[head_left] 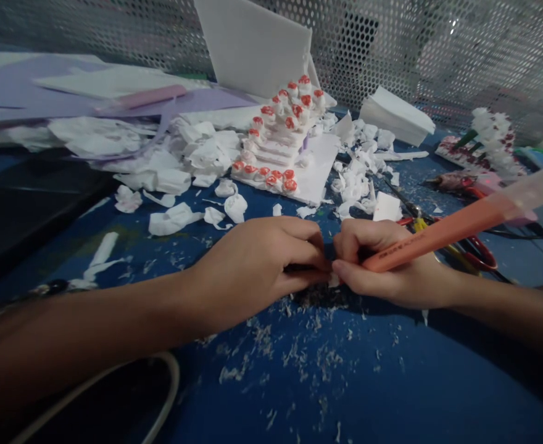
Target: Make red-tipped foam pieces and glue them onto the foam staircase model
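My left hand (262, 262) is curled closed, its fingertips pinching a tiny white piece (333, 280) where the two hands meet. My right hand (382, 265) is closed round an orange marker pen (442, 234), whose body slants up to the right; its tip is hidden between the hands. Both hands rest low over the blue table (345, 382), above a patch of fine white shavings (318, 299).
A white stepped foam model topped with red-and-white rolled flowers (283, 135) stands behind the hands. Torn white paper scraps (174, 219) lie all around it. Scissors with red handles (472, 250) lie at right, a white paper stack (394, 114) and perforated metal wall (438, 43) behind.
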### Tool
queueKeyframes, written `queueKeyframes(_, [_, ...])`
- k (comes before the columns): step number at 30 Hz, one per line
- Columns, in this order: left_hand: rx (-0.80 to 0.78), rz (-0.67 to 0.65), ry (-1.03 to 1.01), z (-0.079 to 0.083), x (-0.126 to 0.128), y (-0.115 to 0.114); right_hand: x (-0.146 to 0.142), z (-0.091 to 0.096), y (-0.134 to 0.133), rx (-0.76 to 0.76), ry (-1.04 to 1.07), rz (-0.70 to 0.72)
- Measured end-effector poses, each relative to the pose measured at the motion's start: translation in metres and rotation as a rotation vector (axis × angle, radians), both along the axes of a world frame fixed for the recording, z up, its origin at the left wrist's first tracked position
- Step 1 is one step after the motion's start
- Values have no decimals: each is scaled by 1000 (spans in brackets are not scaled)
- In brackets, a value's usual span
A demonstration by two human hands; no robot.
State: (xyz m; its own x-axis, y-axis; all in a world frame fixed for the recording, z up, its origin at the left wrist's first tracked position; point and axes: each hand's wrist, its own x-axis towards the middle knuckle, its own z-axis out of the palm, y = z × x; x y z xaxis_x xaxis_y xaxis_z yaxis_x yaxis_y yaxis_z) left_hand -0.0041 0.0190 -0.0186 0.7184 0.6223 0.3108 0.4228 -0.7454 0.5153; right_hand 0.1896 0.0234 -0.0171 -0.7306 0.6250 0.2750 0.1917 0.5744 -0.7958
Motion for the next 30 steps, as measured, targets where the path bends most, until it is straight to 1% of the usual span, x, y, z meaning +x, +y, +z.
queueKeyframes(5, [70, -10, 27, 1, 1, 0, 0, 1, -1, -10, 27, -57])
queueKeyframes(8, [107, -20, 58, 2, 2, -1, 1, 0, -1, 37, -11, -54])
queueKeyframes(10, [143, -18, 81, 2, 2, -2, 1, 0, 0, 68, -19, -77])
queueKeyframes(12, [188, -14, 97, 1, 3, -4, 0, 1, 0, 53, 16, -94])
queueKeyframes(16, [310, -5, 129, 2, 3, -7, -1, 3, 1, 9, -3, -66])
queueKeyframes(19, [391, -10, 176, 3, 3, -8, -1, 5, 0, 17, -11, -93])
queueKeyframes(21, [462, -17, 200, 3, 3, -7, -1, 6, 0, 20, -9, -84])
queueKeyframes(24, [552, -24, 174, 1, 3, -6, -1, 6, 0, 27, -24, -83])
queueKeyframes(27, [601, -43, 148, -2, 1, -5, -1, 5, 0, 29, -16, -85])
queueKeyframes(30, [592, -53, 140, -2, -1, -7, 0, 4, 1, 16, -19, -48])
